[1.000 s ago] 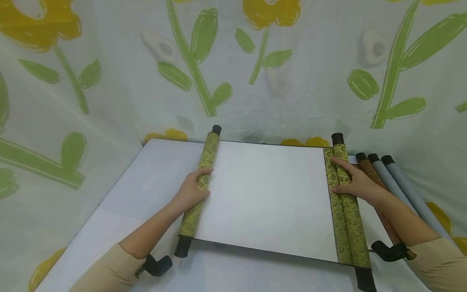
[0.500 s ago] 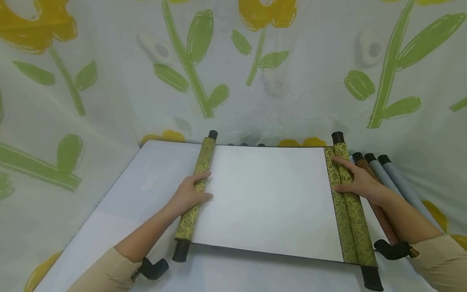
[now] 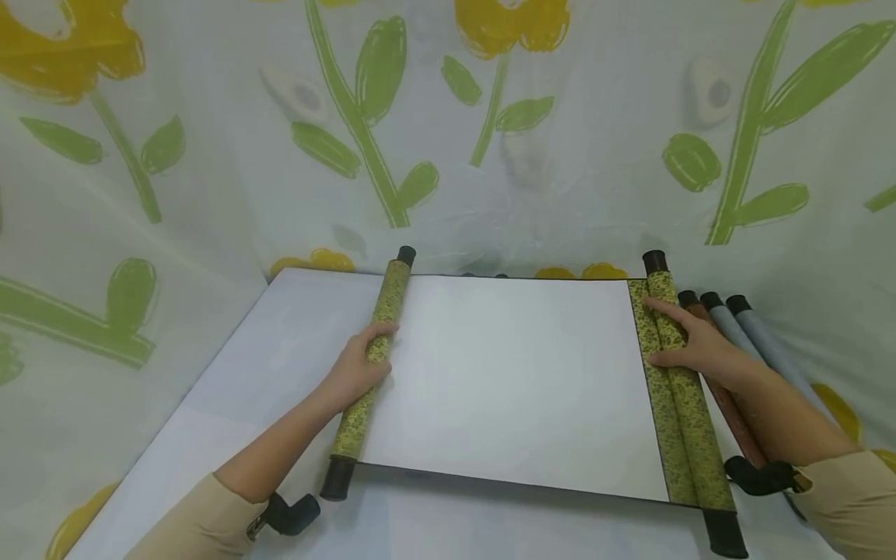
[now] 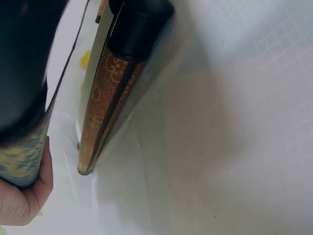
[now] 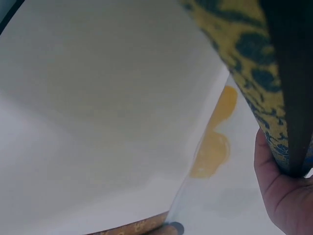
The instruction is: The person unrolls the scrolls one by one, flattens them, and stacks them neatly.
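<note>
A scroll with a blank white sheet (image 3: 518, 373) is partly unrolled between my hands, raised above the table. Both its rolled ends have yellow-green patterned fabric and black knobs. My left hand (image 3: 357, 372) grips the left roll (image 3: 392, 292), thumb and fingers around it. With thumb and fingers spread, my right hand (image 3: 703, 354) holds the right roll (image 3: 689, 412), its fingertips over the flat patterned strip (image 3: 665, 420) alongside. In the left wrist view, a brown patterned scroll (image 4: 105, 107) with a black knob lies beneath the held one.
Two grey-blue rolls (image 3: 777, 354) lie at the table's right side beside a brown roll (image 3: 735, 424). The white table (image 3: 245, 381) reaches back to a flower-printed curtain (image 3: 560, 179). Black wrist cameras (image 3: 292, 515) hang from both sleeves.
The right roll has moved a little to the right with my right hand, and the white sheet shows wider. My left hand keeps its hold; the head view has shifted slightly.
</note>
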Motion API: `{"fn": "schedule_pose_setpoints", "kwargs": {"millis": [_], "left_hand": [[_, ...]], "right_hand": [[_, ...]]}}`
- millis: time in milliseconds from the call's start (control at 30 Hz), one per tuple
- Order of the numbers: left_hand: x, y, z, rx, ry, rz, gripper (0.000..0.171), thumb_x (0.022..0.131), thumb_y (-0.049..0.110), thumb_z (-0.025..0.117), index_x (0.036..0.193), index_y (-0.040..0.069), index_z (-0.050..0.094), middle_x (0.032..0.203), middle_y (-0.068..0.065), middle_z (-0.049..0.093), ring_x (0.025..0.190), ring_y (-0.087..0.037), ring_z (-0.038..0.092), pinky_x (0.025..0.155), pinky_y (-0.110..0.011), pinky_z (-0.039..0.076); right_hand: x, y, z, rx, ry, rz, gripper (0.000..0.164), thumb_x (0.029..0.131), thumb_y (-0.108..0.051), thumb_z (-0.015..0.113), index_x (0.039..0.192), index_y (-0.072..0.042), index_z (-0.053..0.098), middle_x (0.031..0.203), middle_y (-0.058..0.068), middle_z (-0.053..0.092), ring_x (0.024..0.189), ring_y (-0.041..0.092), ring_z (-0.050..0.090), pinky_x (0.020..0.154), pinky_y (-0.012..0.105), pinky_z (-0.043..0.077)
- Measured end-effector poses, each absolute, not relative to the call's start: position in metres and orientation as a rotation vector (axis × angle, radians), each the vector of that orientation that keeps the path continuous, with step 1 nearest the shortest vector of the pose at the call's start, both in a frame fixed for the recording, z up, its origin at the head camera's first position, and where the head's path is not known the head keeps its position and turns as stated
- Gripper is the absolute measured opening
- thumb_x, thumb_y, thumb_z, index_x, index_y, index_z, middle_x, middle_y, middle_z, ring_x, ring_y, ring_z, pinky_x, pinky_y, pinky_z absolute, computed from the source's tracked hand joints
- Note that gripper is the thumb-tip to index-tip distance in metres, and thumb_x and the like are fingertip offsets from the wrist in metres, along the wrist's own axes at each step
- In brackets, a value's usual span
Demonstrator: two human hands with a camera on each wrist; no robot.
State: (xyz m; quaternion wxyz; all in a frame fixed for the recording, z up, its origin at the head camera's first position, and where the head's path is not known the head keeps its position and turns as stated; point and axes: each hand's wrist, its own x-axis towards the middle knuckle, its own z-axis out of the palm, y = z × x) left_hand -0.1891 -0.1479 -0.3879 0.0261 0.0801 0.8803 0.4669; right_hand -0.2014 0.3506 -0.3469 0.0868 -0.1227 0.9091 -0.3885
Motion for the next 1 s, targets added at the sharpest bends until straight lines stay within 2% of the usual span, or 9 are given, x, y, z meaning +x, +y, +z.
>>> {"fn": "schedule_pose_setpoints", "kwargs": {"millis": [67,167,267,433,533,833,933,1000], "left_hand": [[-0.190,-0.149,-0.387,0.272,2.732,1.414,0.062,0.082,-0.006,0.050,0.142,0.009,0.042,0.148,-0.016,0.036,0.140,-0.035,0.024,0.110,-0.052,0.024],[-0.191,-0.151,-0.388,0.297,2.752,1.364,0.060,0.084,-0.004,0.046,0.143,0.004,0.039,0.148,-0.020,0.034,0.134,-0.035,0.034,0.107,-0.049,0.031],[-0.192,-0.153,-0.389,0.297,2.766,1.330,0.061,0.084,-0.003,0.047,0.144,0.003,0.037,0.146,-0.024,0.034,0.125,-0.036,0.039,0.098,-0.048,0.036],[-0.193,-0.156,-0.389,0.221,2.777,1.325,0.066,0.083,0.002,0.056,0.145,0.013,0.038,0.147,-0.021,0.034,0.135,-0.039,0.029,0.105,-0.056,0.030],[-0.194,-0.159,-0.388,0.207,2.767,1.334,0.068,0.082,0.002,0.056,0.146,0.015,0.037,0.150,-0.018,0.031,0.139,-0.038,0.023,0.107,-0.058,0.026],[-0.195,-0.163,-0.389,0.182,2.781,1.311,0.066,0.085,0.001,0.050,0.147,0.016,0.032,0.153,-0.015,0.027,0.140,-0.037,0.021,0.108,-0.057,0.024],[-0.195,-0.164,-0.388,0.182,2.781,1.309,0.062,0.085,0.001,0.050,0.144,0.014,0.039,0.150,-0.017,0.031,0.139,-0.037,0.024,0.108,-0.056,0.025],[-0.194,-0.164,-0.388,0.178,2.789,1.301,0.056,0.085,0.001,0.050,0.140,0.013,0.047,0.146,-0.020,0.036,0.135,-0.037,0.030,0.105,-0.055,0.030]], "right_hand": [[-0.201,0.351,-0.347,-0.361,2.709,-1.152,0.099,0.081,-0.017,0.074,0.153,-0.012,0.007,0.153,0.030,-0.001,0.135,0.057,0.000,0.093,0.074,0.021],[-0.201,0.352,-0.348,-0.351,2.704,-1.131,0.099,0.080,-0.018,0.074,0.153,-0.012,0.006,0.153,0.032,0.000,0.134,0.058,0.002,0.092,0.074,0.022],[-0.202,0.352,-0.351,-0.343,2.702,-1.111,0.100,0.080,-0.019,0.074,0.153,-0.012,0.006,0.152,0.034,0.001,0.133,0.060,0.004,0.092,0.073,0.024],[-0.204,0.353,-0.353,-0.339,2.708,-1.117,0.100,0.080,-0.018,0.075,0.153,-0.012,0.006,0.152,0.033,0.001,0.133,0.060,0.004,0.092,0.073,0.023],[-0.204,0.355,-0.353,-0.347,2.709,-1.115,0.099,0.080,-0.018,0.074,0.153,-0.012,0.006,0.152,0.033,0.000,0.133,0.059,0.003,0.092,0.074,0.022],[-0.205,0.360,-0.354,-0.357,2.723,-1.089,0.099,0.081,-0.017,0.074,0.152,-0.010,0.005,0.152,0.033,0.002,0.133,0.059,0.005,0.092,0.072,0.024],[-0.204,0.360,-0.354,-0.354,2.715,-1.097,0.099,0.081,-0.018,0.074,0.153,-0.011,0.005,0.152,0.033,0.002,0.133,0.059,0.005,0.092,0.072,0.023],[-0.203,0.361,-0.354,-0.350,2.713,-1.103,0.099,0.081,-0.018,0.074,0.153,-0.012,0.005,0.152,0.033,0.001,0.133,0.059,0.004,0.091,0.073,0.024]]}}
